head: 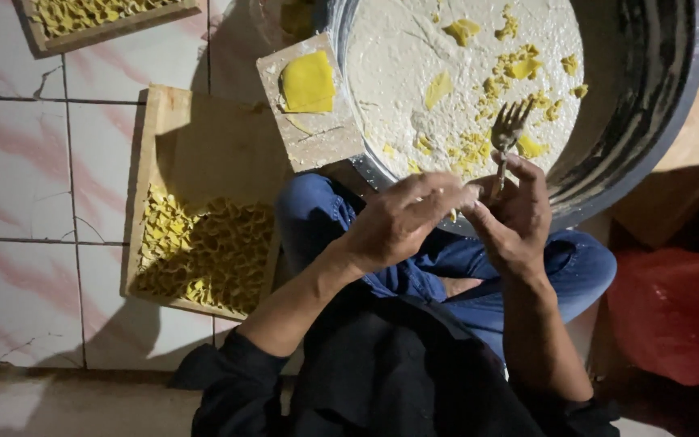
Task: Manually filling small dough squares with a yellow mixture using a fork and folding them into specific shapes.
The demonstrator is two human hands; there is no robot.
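My right hand (515, 214) grips a metal fork (508, 133) by its handle, tines pointing up over the big round metal pan (649, 121). My left hand (402, 217) meets the right hand at the fingertips, pinching a small yellow dough piece (452, 214) against the fork's handle. The pan is dusted with flour and holds several yellow dough squares (519, 69). A small wooden board (317, 137) rests on the pan's left rim with one flat yellow dough square (308, 82) on it.
A wooden tray (195, 137) on the tiled floor at my left holds many shaped yellow pasta pieces (203, 247). Another tray of pasta (98, 20) lies at the top left. My blue-trousered knees (317, 210) sit under the pan. A red object (677, 311) lies at the right.
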